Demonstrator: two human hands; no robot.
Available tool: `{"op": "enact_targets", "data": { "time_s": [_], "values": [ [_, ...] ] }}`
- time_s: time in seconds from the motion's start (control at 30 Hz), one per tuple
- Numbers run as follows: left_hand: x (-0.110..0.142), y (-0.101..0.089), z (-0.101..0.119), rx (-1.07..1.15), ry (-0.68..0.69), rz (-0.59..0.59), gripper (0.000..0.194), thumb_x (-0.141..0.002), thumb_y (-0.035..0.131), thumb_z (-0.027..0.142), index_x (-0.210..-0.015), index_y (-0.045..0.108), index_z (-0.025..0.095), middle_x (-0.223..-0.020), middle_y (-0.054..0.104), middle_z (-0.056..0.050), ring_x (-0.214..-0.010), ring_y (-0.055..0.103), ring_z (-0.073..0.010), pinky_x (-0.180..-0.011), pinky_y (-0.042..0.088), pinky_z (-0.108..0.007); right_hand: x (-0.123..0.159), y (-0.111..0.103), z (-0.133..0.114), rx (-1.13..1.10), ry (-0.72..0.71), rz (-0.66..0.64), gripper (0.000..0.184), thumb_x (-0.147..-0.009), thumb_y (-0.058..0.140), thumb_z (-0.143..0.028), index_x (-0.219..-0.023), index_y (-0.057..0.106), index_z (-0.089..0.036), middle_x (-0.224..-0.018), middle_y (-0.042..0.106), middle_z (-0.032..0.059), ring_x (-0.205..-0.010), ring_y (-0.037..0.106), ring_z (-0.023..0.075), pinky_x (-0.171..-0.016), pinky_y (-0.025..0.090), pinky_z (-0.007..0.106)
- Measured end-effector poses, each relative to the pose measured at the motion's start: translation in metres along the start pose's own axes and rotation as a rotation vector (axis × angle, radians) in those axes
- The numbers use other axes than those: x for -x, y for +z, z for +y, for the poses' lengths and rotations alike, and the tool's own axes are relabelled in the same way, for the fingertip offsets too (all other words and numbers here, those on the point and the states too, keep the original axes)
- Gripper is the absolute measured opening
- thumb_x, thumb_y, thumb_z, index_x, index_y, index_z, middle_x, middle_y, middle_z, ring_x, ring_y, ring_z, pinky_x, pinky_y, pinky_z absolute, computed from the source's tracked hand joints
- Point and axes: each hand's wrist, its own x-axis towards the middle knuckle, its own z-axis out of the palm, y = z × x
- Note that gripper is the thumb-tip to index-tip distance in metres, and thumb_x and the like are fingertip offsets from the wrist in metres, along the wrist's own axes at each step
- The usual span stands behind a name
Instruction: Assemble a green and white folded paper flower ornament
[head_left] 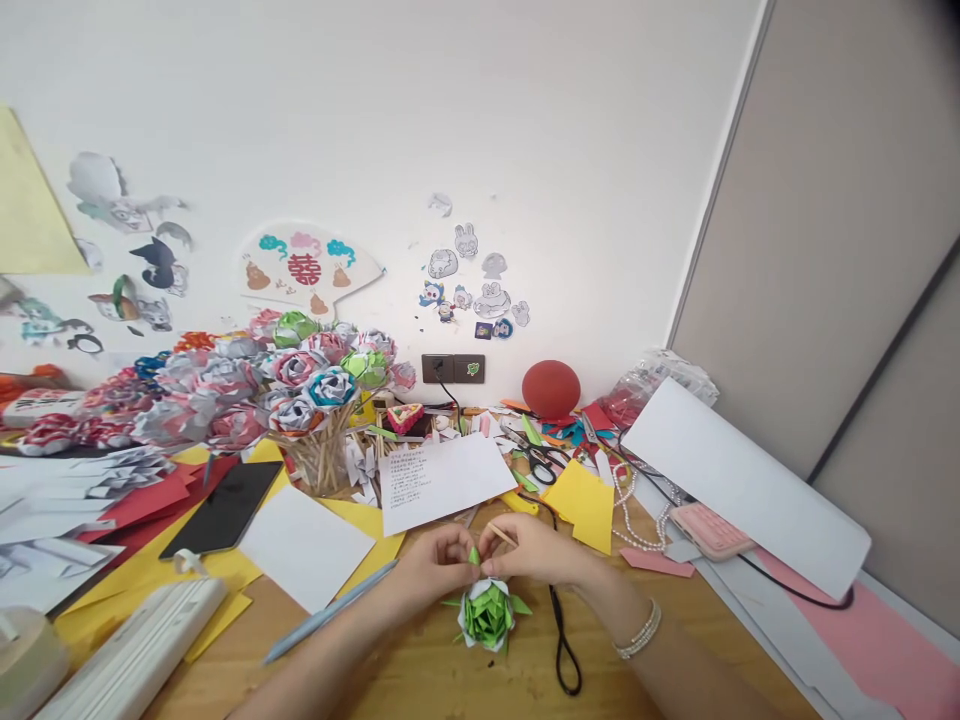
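Note:
A green and white paper flower lies with its bloom toward me, just below my two hands. Thin green paper points stick out at its sides. My left hand is closed, its fingertips pinching a small green paper piece above the bloom. Beside it, my right hand is closed too, with a thin wooden stick showing between its fingers. The fingertips of both hands nearly meet behind the flower. How the stick joins the bloom is hidden by my fingers.
Finished paper flowers on sticks stand at the back left. Around my hands lie a blue pen, a black cord loop, a written sheet and yellow paper. Scissors lie farther back; a power strip is front left.

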Motion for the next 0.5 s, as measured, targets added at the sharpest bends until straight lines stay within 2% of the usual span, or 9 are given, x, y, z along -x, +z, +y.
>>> {"op": "enact_targets", "data": {
  "time_s": [0.17, 0.33, 0.5],
  "values": [
    [0.0036, -0.0028, 0.0038, -0.07, 0.008, 0.007, 0.03, -0.06, 0.07, 0.037, -0.071, 0.053, 0.015, -0.059, 0.056, 0.004, -0.052, 0.046, -0.0091, -0.051, 0.032, -0.02, 0.0012, 0.0012, -0.0021, -0.026, -0.044, 0.048, 0.013, -0.061, 0.068, -0.018, -0.07, 0.059, -0.016, -0.065, 0.055, -0.0038, -0.061, 0.049, 0.0097, -0.052, 0.036, 0.018],
    [0.0056, -0.0024, 0.006, -0.238, 0.059, 0.046, 0.028, -0.062, 0.068, 0.036, -0.064, 0.049, 0.016, -0.059, 0.054, 0.004, -0.055, 0.047, -0.0107, -0.051, 0.033, -0.021, 0.0034, 0.0029, -0.0058, -0.015, -0.015, 0.047, 0.011, -0.062, 0.067, -0.018, -0.069, 0.058, -0.016, -0.063, 0.054, -0.0046, -0.056, 0.047, 0.0084, -0.049, 0.035, 0.018],
    [0.006, -0.0015, 0.0072, -0.366, 0.09, 0.081, 0.028, -0.063, 0.065, 0.036, -0.057, 0.043, 0.019, -0.052, 0.048, 0.006, -0.051, 0.041, -0.0099, -0.049, 0.031, -0.02, 0.0019, 0.0064, -0.0058, 0.063, -0.024, 0.074, 0.009, -0.061, 0.066, -0.015, -0.066, 0.058, -0.016, -0.059, 0.052, -0.0051, -0.056, 0.045, 0.0088, -0.048, 0.033, 0.017]
  ]
}}
